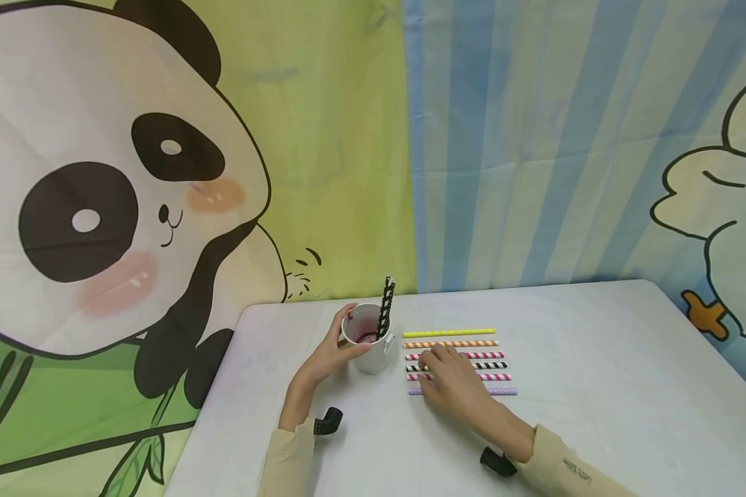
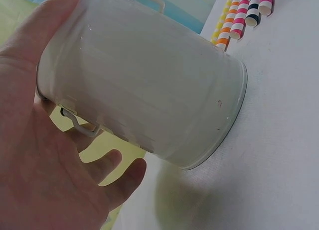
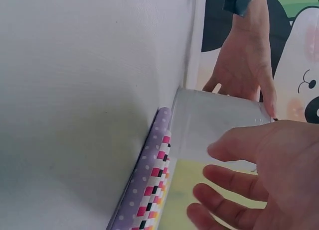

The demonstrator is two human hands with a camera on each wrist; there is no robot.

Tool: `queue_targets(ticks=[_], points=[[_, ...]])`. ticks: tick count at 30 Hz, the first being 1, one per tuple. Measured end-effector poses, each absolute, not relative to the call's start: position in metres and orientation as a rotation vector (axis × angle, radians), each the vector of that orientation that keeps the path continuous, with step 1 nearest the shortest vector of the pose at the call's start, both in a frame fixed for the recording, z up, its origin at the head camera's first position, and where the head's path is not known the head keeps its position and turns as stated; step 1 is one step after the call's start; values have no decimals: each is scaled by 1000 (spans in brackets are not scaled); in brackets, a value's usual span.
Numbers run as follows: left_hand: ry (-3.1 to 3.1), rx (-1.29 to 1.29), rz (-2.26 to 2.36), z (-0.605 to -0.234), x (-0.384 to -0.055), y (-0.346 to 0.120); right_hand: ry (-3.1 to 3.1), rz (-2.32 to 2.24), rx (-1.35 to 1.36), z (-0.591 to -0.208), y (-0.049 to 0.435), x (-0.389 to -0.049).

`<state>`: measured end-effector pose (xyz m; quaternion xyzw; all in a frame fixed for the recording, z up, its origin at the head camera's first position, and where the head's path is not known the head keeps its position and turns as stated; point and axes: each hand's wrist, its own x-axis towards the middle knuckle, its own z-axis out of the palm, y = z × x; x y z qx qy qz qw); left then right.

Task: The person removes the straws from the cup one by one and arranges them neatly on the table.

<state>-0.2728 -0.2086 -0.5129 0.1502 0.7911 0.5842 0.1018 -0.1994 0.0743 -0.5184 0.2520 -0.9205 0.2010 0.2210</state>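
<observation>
A white metal bucket (image 1: 378,360) stands on the table, with black-and-white patterned straws (image 1: 385,309) leaning up out of it. My left hand (image 1: 328,357) holds the bucket by its upper side, thumb on the near side and fingers around the left; in the left wrist view some fingertips (image 2: 130,177) stick out free. To the right of the bucket lies a row of paper straws: yellow (image 1: 450,333), orange (image 1: 481,343), pink, black, pink (image 1: 497,377) and lilac with dots (image 3: 142,175). Over the row's left half hovers my right hand (image 1: 456,386), fingers slightly bent, nothing in its grasp.
The white table (image 1: 609,386) extends to the right and toward me. Behind it hangs a printed curtain (image 1: 342,172) with a panda and stripes. Each wrist carries a small black device (image 1: 328,421).
</observation>
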Motion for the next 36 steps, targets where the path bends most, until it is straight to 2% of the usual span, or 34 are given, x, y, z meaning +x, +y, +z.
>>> queue_targets(ticks=[6, 10, 15, 20, 29, 36], points=[[2343, 437, 1722, -512, -272, -209, -2515, 701, 706, -512, 68, -208], [2342, 440, 1720, -511, -272, -208, -2529, 990, 663, -505, 60, -215], [2341, 448, 1719, -511, -272, -208, -2540, 1429, 501, -500, 52, -225], [2348, 458, 1717, -512, -273, -208, -2478, 1662, 309, -497, 45, -234], [2340, 472, 1722, -512, -273, -210, -2353, 1778, 311, -488, 29, -255], [2336, 475, 1719, -512, -273, -208, -2268, 1782, 312, -485, 19, -260]])
